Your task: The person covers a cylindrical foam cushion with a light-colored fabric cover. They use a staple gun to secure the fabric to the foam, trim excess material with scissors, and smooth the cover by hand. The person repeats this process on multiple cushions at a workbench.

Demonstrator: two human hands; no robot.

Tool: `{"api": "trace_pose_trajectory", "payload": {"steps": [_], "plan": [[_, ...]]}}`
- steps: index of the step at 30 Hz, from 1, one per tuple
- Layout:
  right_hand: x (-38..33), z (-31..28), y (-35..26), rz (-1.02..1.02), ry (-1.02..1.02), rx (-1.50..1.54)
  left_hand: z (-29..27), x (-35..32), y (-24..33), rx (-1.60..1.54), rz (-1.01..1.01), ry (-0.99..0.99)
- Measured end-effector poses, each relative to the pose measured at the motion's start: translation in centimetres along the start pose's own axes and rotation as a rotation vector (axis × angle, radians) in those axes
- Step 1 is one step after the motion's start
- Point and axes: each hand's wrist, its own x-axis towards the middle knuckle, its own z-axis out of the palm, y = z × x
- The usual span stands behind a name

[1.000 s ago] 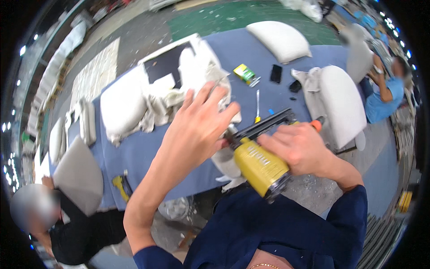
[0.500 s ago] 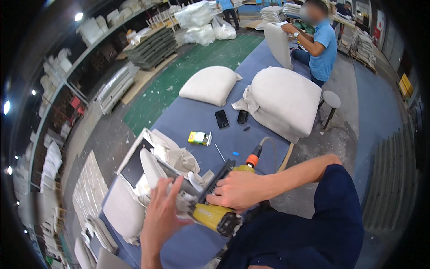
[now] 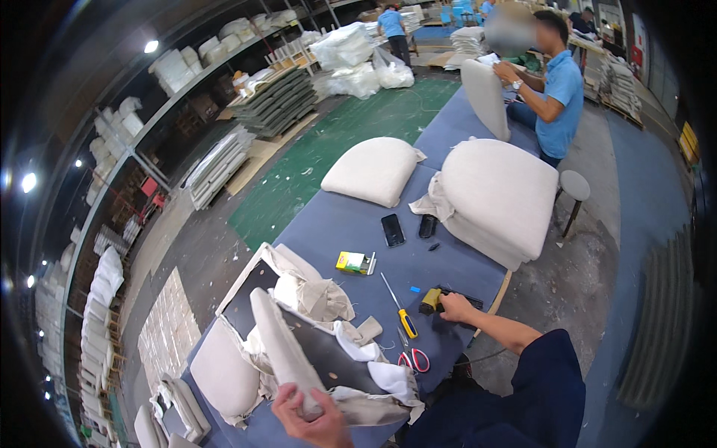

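My left hand [image 3: 310, 420] is closed on the near end of a narrow upholstered panel [image 3: 280, 343], part of a light fabric chair piece whose dark underside [image 3: 325, 351] faces up. Loose fabric [image 3: 314, 299] bunches along its far side. Over by the table's right edge, my right hand [image 3: 454, 308] grips a yellow and black staple gun [image 3: 431, 301], which is low at the tabletop. Between the hands lie a yellow-handled screwdriver [image 3: 408, 323] and red-and-white-handled scissors [image 3: 414, 361].
Farther along the blue table [image 3: 314, 224] are a phone [image 3: 393, 231], a small black object [image 3: 427, 226], a yellow-green box [image 3: 355, 263] and upholstered cushions [image 3: 497, 194]. A co-worker [image 3: 556, 97] handles another cushion at the far end. A stool [image 3: 575, 185] stands right of the table.
My right hand has carried the staple gun away from the chair piece to the table's right side. My left hand has closed on the panel. The screwdriver and scissors now show fully.
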Motion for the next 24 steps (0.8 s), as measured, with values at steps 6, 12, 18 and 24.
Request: {"api": "trace_pose_trajectory", "payload": {"steps": [6, 12, 18, 24], "plan": [[3.4, -0.7, -5.6, 0.060, -0.038, -0.127, 2.5, -0.6, 2.1, -0.094, 0.256, -0.124], [13.1, -7.2, -10.8, -0.107, 0.354, 0.613, 0.2, 1.0, -0.4, -0.339, 0.414, -0.367], [17.4, -8.7, -13.8, -0.122, 0.047, 1.823, -7.6, 1.6, -5.2, -0.457, 0.361, -0.574], [6.3, -8.0, -23.4, -0.126, 0.075, 1.431, -12.0, 0.9, -15.1, 0.312, 0.069, 0.117]]}}
